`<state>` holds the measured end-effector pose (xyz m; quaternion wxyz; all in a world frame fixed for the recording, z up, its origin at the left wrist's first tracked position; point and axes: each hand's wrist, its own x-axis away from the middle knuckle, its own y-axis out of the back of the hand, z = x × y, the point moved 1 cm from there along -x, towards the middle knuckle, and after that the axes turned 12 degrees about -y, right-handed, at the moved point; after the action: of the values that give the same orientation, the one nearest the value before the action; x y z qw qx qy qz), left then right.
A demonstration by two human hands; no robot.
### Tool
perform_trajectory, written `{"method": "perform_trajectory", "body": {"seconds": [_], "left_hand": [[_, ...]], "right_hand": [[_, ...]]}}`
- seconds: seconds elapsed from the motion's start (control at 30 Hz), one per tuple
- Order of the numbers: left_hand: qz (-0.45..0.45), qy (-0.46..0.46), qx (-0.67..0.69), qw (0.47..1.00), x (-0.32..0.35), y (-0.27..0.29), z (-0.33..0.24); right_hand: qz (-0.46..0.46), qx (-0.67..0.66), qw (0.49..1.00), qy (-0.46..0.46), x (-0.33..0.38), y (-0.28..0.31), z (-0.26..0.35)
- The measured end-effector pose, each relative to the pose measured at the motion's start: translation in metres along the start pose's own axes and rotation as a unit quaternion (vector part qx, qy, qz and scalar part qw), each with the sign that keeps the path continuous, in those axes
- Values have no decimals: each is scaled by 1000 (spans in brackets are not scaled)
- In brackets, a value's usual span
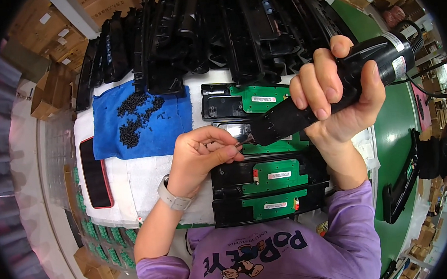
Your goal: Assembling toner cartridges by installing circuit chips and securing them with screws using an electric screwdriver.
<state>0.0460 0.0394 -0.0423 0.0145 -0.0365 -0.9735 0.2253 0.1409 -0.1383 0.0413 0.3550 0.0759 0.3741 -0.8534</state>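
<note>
A black electric screwdriver (293, 116) lies at a slant in my right hand (329, 93), whose fingers wrap round its body. Its tip points down to the left, toward my left hand (203, 150). There, thumb and fingertips pinch together at the bit; whatever small thing they hold is too small to name. Below both hands is a black plastic panel with a green circuit board (286, 144), partly hidden by the screwdriver. One similar panel (216, 105) lies beyond it, and two more, with green boards (273, 176), lie nearer me.
Small black screws (132, 135) are heaped on a blue cloth (173, 127) at the left. Beside it lies a red-edged phone (96, 174). Black plastic housings (168, 50) crowd the table's far side. A cable (427, 90) trails from the screwdriver's end. Another black part (400, 189) rests at right.
</note>
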Motion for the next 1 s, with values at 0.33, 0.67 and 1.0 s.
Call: {"method": "perform_trajectory", "body": {"seconds": [0.33,0.67,1.0], "left_hand": [[9,7,0,1000,1,1,0],[17,27,27,999,2,0,1],[22,47,78,996,2,4,4]], "right_hand": [[-30,-9,999,1,5,-4,-5],[-46,-28,998,-19,3,-2,-9],[-1,-27,1000,-8,3,-1,-9]]}}
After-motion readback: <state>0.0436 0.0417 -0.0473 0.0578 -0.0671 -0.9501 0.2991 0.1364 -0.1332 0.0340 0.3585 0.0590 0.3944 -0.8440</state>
